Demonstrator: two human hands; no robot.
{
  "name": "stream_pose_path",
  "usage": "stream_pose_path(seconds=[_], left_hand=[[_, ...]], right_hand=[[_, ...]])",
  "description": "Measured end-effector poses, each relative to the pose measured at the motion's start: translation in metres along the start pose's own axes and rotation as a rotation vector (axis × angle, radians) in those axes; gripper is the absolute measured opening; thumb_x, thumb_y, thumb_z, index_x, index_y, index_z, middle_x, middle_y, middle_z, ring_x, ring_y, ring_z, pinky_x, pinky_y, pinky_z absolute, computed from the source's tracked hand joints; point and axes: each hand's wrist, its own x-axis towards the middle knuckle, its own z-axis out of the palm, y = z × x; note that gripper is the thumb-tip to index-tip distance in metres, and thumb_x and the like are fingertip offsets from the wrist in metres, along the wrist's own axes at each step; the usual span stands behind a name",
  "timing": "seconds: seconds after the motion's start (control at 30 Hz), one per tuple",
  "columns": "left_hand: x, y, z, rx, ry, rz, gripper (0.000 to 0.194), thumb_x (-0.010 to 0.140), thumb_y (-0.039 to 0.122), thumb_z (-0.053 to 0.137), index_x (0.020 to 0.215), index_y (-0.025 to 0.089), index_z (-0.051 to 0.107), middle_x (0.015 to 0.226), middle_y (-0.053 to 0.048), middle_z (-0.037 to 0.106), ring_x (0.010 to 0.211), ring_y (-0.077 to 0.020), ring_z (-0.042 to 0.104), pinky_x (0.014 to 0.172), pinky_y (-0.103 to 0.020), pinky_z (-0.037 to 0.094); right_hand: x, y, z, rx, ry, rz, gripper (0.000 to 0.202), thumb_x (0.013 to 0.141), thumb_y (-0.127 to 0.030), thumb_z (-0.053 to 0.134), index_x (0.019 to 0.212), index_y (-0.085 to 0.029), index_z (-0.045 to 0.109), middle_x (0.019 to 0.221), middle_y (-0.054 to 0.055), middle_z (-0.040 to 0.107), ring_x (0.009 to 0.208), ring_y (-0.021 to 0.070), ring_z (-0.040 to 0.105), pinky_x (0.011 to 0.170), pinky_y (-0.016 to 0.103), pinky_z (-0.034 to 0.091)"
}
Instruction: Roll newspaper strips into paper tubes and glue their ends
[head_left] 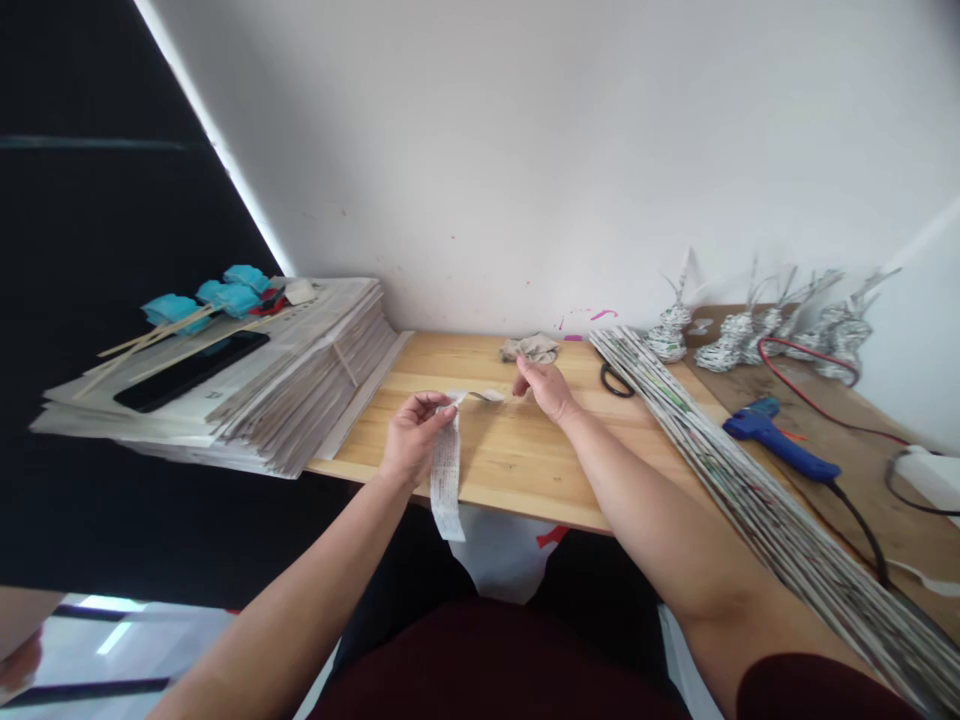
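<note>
A narrow strip of newspaper (447, 480) hangs from my left hand (417, 430), pinched between its thumb and fingers above the wooden table. One end dangles past the table's front edge. The other end curls to the right, towards my right hand (546, 388), with a small gap between them. My right hand has its fingers curled in and its thumb raised; whatever it may hold is hidden. Just behind it lies a crumpled grey-beige cloth (531, 347) on the wooden table (517, 465).
On the left stands a tall newspaper stack (315, 370) carrying a phone (193, 370), thin sticks and blue pieces (231, 296). To the right lie long paper rods (705, 450), scissors (616, 380), a blue glue gun (780, 440) with cords, and several woven paper shapes (724, 342).
</note>
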Motion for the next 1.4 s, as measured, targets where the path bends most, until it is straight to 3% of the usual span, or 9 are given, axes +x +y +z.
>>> stream_pose_path(seconds=[0.1, 0.23, 0.37, 0.5, 0.77, 0.97, 1.17, 1.27, 1.4], left_hand=[[0.006, 0.009, 0.010, -0.066, -0.001, 0.045, 0.037, 0.061, 0.026, 0.084, 0.091, 0.019, 0.062, 0.091, -0.001, 0.067, 0.087, -0.0130, 0.063, 0.086, -0.029, 0.048], [0.006, 0.007, 0.025, -0.139, -0.078, 0.034, 0.039, 0.062, 0.023, 0.085, 0.095, 0.019, 0.065, 0.094, -0.001, 0.067, 0.089, -0.0123, 0.063, 0.085, -0.027, 0.048], [-0.006, -0.005, 0.036, -0.110, -0.187, -0.031, 0.036, 0.065, 0.022, 0.085, 0.096, 0.018, 0.067, 0.096, -0.002, 0.068, 0.091, -0.0125, 0.063, 0.083, -0.025, 0.048], [-0.016, -0.012, 0.038, -0.030, -0.228, -0.089, 0.038, 0.065, 0.022, 0.085, 0.099, 0.018, 0.068, 0.094, -0.002, 0.066, 0.087, -0.0119, 0.062, 0.078, -0.024, 0.048], [-0.009, -0.004, 0.045, 0.124, -0.145, -0.138, 0.058, 0.064, 0.037, 0.086, 0.113, 0.018, 0.060, 0.096, -0.001, 0.057, 0.075, -0.0106, 0.061, 0.068, -0.027, 0.054], [0.017, -0.010, 0.059, 0.177, -0.121, -0.168, 0.053, 0.058, 0.045, 0.088, 0.091, 0.014, 0.063, 0.082, -0.004, 0.066, 0.069, -0.0115, 0.060, 0.061, -0.023, 0.048], [0.019, -0.013, 0.050, 0.108, -0.072, -0.248, 0.046, 0.062, 0.050, 0.084, 0.084, 0.015, 0.065, 0.072, -0.001, 0.066, 0.059, -0.0092, 0.056, 0.054, -0.021, 0.044], [0.006, 0.003, 0.039, 0.011, -0.153, -0.284, 0.043, 0.065, 0.047, 0.083, 0.089, 0.017, 0.063, 0.074, 0.000, 0.066, 0.059, -0.0101, 0.059, 0.055, -0.022, 0.045], [-0.036, 0.020, 0.019, 0.092, -0.417, -0.354, 0.035, 0.075, 0.045, 0.077, 0.092, 0.017, 0.064, 0.077, -0.003, 0.068, 0.061, -0.0122, 0.061, 0.056, -0.022, 0.045]], right_hand=[[-0.001, -0.003, 0.001, 0.081, -0.220, 0.162, 0.071, 0.086, -0.074, 0.044, 0.049, -0.016, 0.064, 0.051, 0.008, 0.061, 0.051, 0.0151, 0.056, 0.048, 0.026, 0.036], [-0.001, -0.004, 0.005, 0.439, -0.495, 0.388, 0.057, 0.088, -0.066, 0.051, 0.082, -0.014, 0.075, 0.078, 0.010, 0.072, 0.057, 0.0136, 0.061, 0.038, 0.021, 0.025], [0.002, -0.003, 0.002, 0.636, -0.324, 0.394, 0.030, 0.083, -0.045, 0.068, 0.081, -0.015, 0.069, 0.073, 0.006, 0.069, 0.058, 0.0121, 0.061, 0.038, 0.018, 0.027], [0.005, -0.001, -0.006, 0.628, -0.169, 0.351, 0.027, 0.072, -0.037, 0.079, 0.073, -0.015, 0.064, 0.064, 0.002, 0.064, 0.053, 0.0093, 0.055, 0.036, 0.017, 0.024], [0.004, -0.002, 0.001, 0.555, -0.114, 0.306, 0.041, 0.051, -0.041, 0.091, 0.069, -0.013, 0.066, 0.052, -0.003, 0.057, 0.041, 0.0041, 0.040, 0.036, 0.018, 0.015], [-0.002, -0.008, 0.010, 0.523, -0.120, 0.325, 0.046, 0.045, -0.041, 0.093, 0.072, -0.015, 0.067, 0.058, -0.001, 0.063, 0.047, 0.0080, 0.051, 0.041, 0.020, 0.033], [0.002, -0.001, 0.005, 0.493, -0.097, 0.307, 0.052, 0.053, -0.059, 0.085, 0.065, -0.016, 0.059, 0.049, -0.003, 0.054, 0.039, 0.0058, 0.041, 0.035, 0.018, 0.017], [0.006, 0.003, 0.001, 0.497, -0.056, 0.293, 0.049, 0.058, -0.057, 0.084, 0.064, -0.016, 0.058, 0.048, -0.003, 0.053, 0.040, 0.0068, 0.042, 0.034, 0.019, 0.017], [0.008, 0.004, -0.001, 0.533, -0.030, 0.275, 0.040, 0.066, -0.047, 0.082, 0.062, -0.017, 0.056, 0.047, -0.004, 0.049, 0.042, 0.0067, 0.041, 0.036, 0.019, 0.019]])
